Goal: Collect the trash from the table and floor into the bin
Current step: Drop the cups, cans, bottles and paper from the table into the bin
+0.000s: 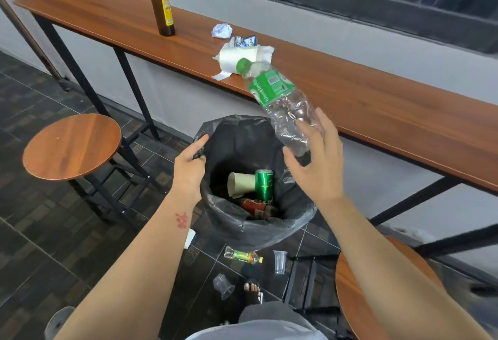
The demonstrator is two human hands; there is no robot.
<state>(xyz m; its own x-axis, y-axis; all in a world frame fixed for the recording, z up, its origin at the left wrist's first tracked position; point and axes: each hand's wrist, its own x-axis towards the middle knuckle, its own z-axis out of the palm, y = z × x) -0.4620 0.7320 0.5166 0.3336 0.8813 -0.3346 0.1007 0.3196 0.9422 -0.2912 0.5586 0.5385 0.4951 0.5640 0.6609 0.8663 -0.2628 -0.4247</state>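
Leftmost, well to the left of the bin [269, 228], stands a round wooden stool [71, 145]. Up beyond the bin and to its left, a brown glass bottle [162, 7] stands upright on the long wooden bench [390, 113]. The left hand [190, 163] grips the black liner at the bin's left rim, its fingers curled round a fold of the plastic.

On the bench beyond the bin lie a crumpled paper ball [221, 30], a small blue-and-white packet [245, 41] and a torn white tissue roll [242, 61], close together. Inside the bin lie a paper cup [239, 183] on its side, a green can [264, 186] and a red-labelled bottle [258, 207]. On the floor on the near side of the bin are a tipped clear cup [223, 286], a small green-labelled bottle [242, 255] lying flat and an upright clear cup [280, 261].

Above the bin's right rim a crushed clear bottle [280, 102] with a green cap and label is tilted, cap up and away. Its base sits between the thumb and spread fingers of the right hand [315, 162], which is wide open with fingers nearly straight. Whether the fingers touch the bottle is hard to tell, as the plastic is blurred there.

Right of the bin, at the frame's lower edge, is a second wooden stool [377, 286].
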